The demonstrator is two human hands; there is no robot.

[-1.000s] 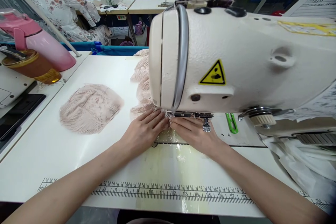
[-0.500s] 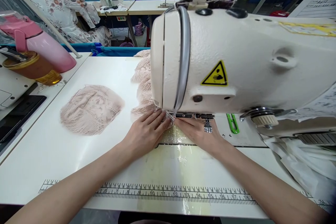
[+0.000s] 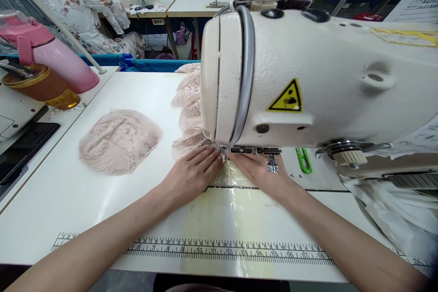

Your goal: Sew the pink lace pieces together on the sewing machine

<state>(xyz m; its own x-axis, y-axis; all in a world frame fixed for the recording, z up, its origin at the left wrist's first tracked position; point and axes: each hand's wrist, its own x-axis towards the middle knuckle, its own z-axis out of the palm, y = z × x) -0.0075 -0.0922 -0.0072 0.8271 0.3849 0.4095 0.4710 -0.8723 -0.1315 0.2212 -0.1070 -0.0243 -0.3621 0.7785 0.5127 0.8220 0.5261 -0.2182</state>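
Observation:
A gathered length of pale pink lace fabric (image 3: 190, 116) runs along the left side of the sewing machine (image 3: 267, 77) and in under its needle end. My left hand (image 3: 191, 171) rests on the near end of this lace, fingers together and closed on it, left of the presser foot. On the other side, my right hand (image 3: 262, 171) reaches under the machine head, its thumb and fingertips at the lace edge by the needle. The machine partly hides those fingers. Both hands are close together, a small gap between their tips.
A round pile of pink lace (image 3: 119, 141) lies to the left. Beyond it are a pink bottle (image 3: 65, 61), a brown cup (image 3: 44, 86) and a black phone (image 3: 27, 150). A green thread cutter (image 3: 303, 160) lies right of my hands. Another person (image 3: 75, 13) sits behind.
My left hand has shifted slightly, its fingers drawn closer together near the needle. The view has moved a little, so the machine appears further right. The lace pile has not moved.

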